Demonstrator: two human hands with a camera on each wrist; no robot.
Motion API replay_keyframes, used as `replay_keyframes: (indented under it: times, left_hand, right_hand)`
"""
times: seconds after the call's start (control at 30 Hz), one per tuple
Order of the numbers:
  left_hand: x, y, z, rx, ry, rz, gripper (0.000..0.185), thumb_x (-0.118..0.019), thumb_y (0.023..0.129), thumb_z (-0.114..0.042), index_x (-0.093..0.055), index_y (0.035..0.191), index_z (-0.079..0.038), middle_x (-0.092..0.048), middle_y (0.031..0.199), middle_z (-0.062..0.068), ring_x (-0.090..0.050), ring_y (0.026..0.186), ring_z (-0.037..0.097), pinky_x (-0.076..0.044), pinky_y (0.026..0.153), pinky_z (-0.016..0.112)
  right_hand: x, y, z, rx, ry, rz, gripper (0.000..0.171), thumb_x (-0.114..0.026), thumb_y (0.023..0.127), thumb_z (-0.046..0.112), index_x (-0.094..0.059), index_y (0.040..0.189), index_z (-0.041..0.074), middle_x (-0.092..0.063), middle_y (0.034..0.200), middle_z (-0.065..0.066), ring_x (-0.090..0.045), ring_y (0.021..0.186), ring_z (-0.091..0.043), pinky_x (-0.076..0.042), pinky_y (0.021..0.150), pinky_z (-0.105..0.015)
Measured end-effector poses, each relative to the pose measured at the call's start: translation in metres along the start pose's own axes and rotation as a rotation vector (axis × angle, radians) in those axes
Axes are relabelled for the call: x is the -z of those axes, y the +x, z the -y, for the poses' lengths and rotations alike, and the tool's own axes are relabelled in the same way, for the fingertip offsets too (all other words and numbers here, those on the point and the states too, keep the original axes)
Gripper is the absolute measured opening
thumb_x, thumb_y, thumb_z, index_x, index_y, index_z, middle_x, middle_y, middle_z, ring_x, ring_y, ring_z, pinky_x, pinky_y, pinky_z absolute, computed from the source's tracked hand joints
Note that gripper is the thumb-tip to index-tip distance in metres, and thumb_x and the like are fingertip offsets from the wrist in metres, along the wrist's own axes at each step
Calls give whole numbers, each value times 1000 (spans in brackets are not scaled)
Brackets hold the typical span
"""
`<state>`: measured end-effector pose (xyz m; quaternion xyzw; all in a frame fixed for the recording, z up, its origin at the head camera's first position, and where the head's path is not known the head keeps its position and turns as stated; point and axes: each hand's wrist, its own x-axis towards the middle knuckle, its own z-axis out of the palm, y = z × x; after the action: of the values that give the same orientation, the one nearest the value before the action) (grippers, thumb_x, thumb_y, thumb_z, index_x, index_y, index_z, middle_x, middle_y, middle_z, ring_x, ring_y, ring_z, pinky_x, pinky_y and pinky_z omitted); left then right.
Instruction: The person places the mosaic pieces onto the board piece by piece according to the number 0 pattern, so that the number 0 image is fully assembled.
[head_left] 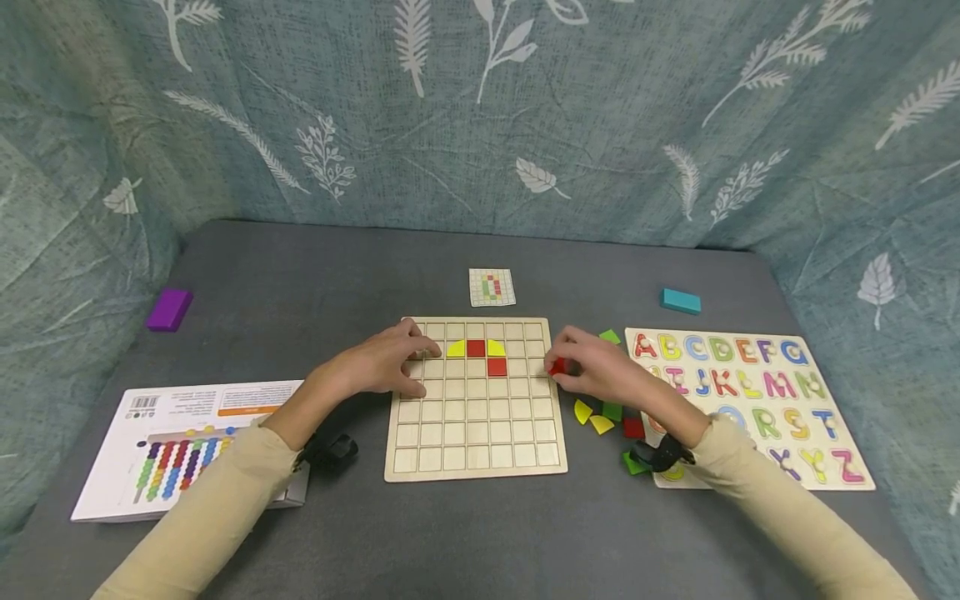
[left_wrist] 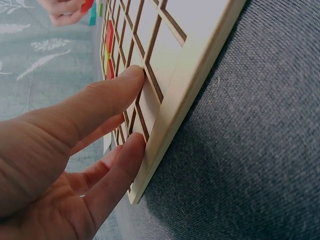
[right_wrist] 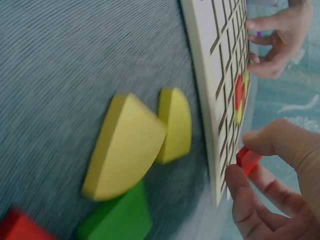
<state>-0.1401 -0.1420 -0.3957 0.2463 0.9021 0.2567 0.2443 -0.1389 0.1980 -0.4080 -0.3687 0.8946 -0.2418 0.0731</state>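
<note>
A wooden grid board point(head_left: 467, 433) lies in the middle of the grey table. Two yellow quarter-circle pieces point(head_left: 456, 349) sit in its upper cells, on either side of a red square piece point(head_left: 476, 348). Another red square piece point(head_left: 497, 367) is one row lower. My left hand point(head_left: 381, 363) rests on the board's left side with thumb and fingers spread, holding nothing. At the right edge, my right hand point(head_left: 600, 371) pinches a red square tile point(right_wrist: 248, 159) between thumb and fingers, close over the board's rim.
Loose yellow quarter-circles point(head_left: 602, 424), green pieces point(head_left: 612, 411) and a red square point(head_left: 633, 427) lie right of the board. Beyond them is an alphabet puzzle point(head_left: 757, 398). A pattern card point(head_left: 492, 287) lies behind the board. Around stand a box point(head_left: 112, 467), purple block point(head_left: 169, 309) and teal block point(head_left: 680, 301).
</note>
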Motion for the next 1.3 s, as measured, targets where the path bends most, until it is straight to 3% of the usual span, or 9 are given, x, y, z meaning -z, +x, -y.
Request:
replay_keyframes:
  times: [0.5,0.8,1.3]
  left_hand:
    - [1,3,-2,-9,29,-17,52,-78,81,-16,-60,129,-7,-45,112,12,-46,82,16,-38,73,28]
    - [0,1,-3,-12,27,-17,52,-78,81,-15,-60,129,-6,-45,112,13,-47,81,17,-38,73,28]
    - [-3,0,1,-25,24,-27,51,-78,81,-15,-60,128,-6,-45,112,12,-48,79,15,-40,72,27]
  right_hand:
    - [-24,29,27,133,11,2,11,-71,87,14,-71,97,15,-59,100,-1,-59,79,-9,-48,70,-21]
    - [-35,33,35,200,-20,-9,10,-71,86,11,-70,95,16,-59,96,-1,-55,75,-7,-45,67,-18]
    - [-41,35,39,166,32,37,12,-69,87,11,-71,97,18,-58,97,0,-50,73,-5,-43,67,-18]
